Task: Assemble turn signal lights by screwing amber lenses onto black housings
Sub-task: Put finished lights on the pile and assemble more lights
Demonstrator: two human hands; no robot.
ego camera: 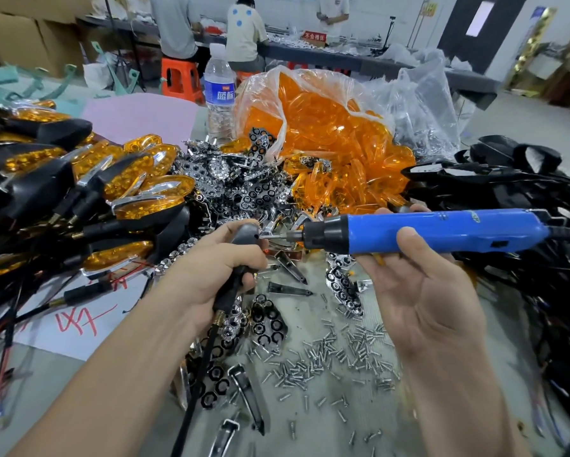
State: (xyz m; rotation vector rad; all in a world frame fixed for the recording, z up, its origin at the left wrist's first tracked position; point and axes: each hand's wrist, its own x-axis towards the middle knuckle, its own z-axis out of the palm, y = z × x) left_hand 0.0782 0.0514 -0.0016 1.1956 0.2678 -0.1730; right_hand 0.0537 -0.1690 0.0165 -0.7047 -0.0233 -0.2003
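My left hand (211, 272) grips a black turn-signal housing (245, 235) by its back, with the stalk and cable hanging down below the wrist. My right hand (418, 282) holds a blue electric screwdriver (435, 230) level, thumb over its top. The screwdriver's bit (278, 236) touches the housing's back from the right. Loose amber lenses (329, 133) fill an open plastic bag behind the hands. Silver screws (343, 357) lie scattered on the table below my right hand.
Finished amber-and-black signal lights (95, 192) are stacked at the left. Chrome reflectors (230, 189) pile in the middle, black housings with wires (514, 192) at the right. A water bottle (220, 94) stands behind. People sit at a far bench.
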